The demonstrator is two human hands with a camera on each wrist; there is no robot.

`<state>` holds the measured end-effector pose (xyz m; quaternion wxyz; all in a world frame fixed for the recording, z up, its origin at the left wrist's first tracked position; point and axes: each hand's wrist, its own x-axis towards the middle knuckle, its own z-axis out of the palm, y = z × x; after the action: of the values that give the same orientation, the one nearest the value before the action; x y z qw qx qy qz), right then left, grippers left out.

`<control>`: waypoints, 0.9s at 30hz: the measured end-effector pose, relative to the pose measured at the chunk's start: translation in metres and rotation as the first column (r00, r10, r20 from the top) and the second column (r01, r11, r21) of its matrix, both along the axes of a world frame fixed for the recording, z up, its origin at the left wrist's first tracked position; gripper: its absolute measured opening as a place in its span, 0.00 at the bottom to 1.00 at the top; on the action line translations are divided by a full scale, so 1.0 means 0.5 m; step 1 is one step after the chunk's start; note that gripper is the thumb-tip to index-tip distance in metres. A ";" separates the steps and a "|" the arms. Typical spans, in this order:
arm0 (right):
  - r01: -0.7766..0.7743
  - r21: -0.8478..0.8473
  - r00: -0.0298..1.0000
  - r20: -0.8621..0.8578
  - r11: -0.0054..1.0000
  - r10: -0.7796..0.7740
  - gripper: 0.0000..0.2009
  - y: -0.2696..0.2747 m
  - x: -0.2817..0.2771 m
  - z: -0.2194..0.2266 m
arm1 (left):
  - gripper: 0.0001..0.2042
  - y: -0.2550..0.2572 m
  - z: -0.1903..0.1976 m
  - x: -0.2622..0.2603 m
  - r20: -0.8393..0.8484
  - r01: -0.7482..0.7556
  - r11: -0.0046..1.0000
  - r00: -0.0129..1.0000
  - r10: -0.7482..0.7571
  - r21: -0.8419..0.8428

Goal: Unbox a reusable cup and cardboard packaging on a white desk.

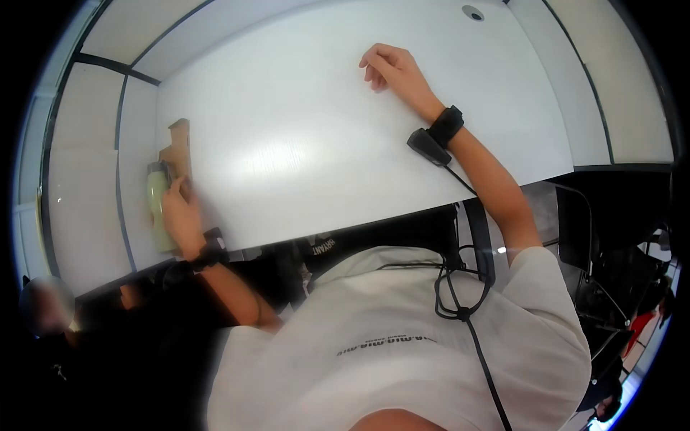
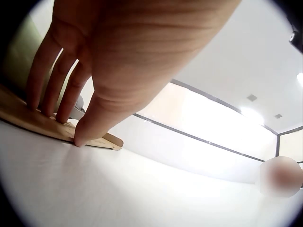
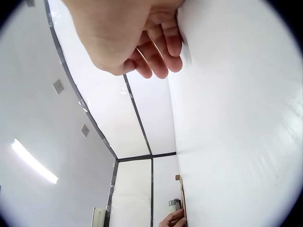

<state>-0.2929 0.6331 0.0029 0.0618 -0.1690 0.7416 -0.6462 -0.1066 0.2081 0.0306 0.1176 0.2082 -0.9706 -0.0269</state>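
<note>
A brown cardboard piece is at the table's left end, beside a pale green bottle with a dark top. My left hand grips the cardboard, its fingers spread along one side and the thumb at the other in the left wrist view. Over the far right part of the white table, my right hand holds nothing, its fingers loosely bent. The right wrist view shows the cardboard and the left hand small at the bottom.
White panels with dark edging border the table at the left, back and right. A round cable hole is near the back edge. A black cable runs from the right wrist device over the front edge. Chairs stand at the right.
</note>
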 end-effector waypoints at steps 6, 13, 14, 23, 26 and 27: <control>-0.017 -0.014 1.000 -0.018 1.000 0.017 0.14 0.002 -0.004 -0.004 | 0.16 -0.001 0.001 -0.002 -0.017 0.029 1.000 0.999 -0.028 0.003; -0.013 -0.003 1.000 -0.016 1.000 0.013 0.13 0.002 -0.002 -0.003 | 0.16 0.006 0.004 0.000 -0.012 0.016 1.000 1.000 -0.017 -0.026; -0.013 -0.003 1.000 -0.016 1.000 0.013 0.13 0.002 -0.003 -0.004 | 0.16 0.007 0.008 -0.002 0.010 0.001 1.000 1.000 -0.001 -0.009; -0.016 0.010 0.999 -0.034 1.000 0.016 0.13 0.003 -0.002 -0.005 | 0.17 0.006 0.004 -0.001 0.032 -0.015 1.000 0.999 0.015 -0.009; -0.014 0.002 1.000 -0.014 1.000 0.014 0.13 0.003 -0.003 -0.005 | 0.17 0.004 0.003 -0.003 0.031 -0.014 1.000 0.999 0.015 -0.015; -0.011 0.003 1.000 -0.014 1.000 0.011 0.13 0.003 -0.002 -0.004 | 0.17 0.007 0.007 -0.005 0.062 -0.033 0.999 0.998 0.035 -0.023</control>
<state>-0.2937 0.6345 0.0009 0.0606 -0.1775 0.7421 -0.6436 -0.1089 0.2116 0.0340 0.0902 0.2240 -0.9704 -0.0077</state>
